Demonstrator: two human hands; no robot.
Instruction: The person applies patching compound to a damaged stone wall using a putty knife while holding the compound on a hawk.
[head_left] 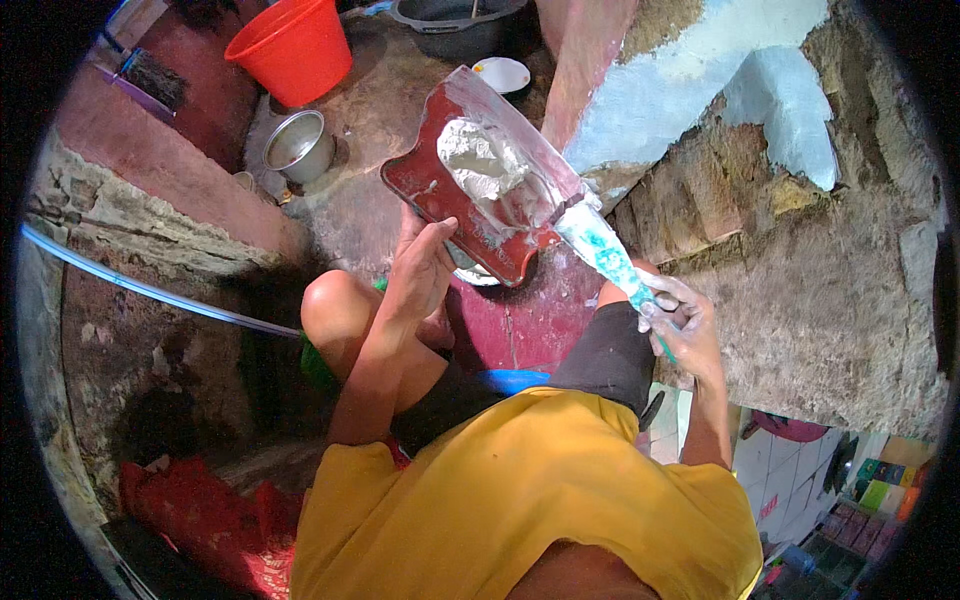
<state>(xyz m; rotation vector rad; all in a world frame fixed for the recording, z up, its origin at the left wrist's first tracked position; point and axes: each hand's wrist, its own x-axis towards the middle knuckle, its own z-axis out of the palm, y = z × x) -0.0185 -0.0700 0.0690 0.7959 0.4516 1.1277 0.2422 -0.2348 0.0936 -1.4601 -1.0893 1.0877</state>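
Note:
My left hand point(423, 262) grips the near-left edge of a red board point(428, 185) with a scalloped edge, its thumb lying on top. A heap of wet white putty point(478, 160) sits on the board, with smears spread towards the right. In my right hand point(683, 325), which is dusted white, is a putty knife point(607, 252) with a turquoise handle coated in putty. Its head end meets the board's right edge; the blade is hard to make out there. Part of a pale round thing point(478, 275) shows beneath the board.
A red bucket point(292, 55), a metal pot point(300, 147), a dark basin point(455, 30) and a white plate point(502, 74) stand on the floor ahead. To the right rises a rough wall point(800, 270) with pale blue-white patches. A light-blue hose point(165, 297) crosses the left side.

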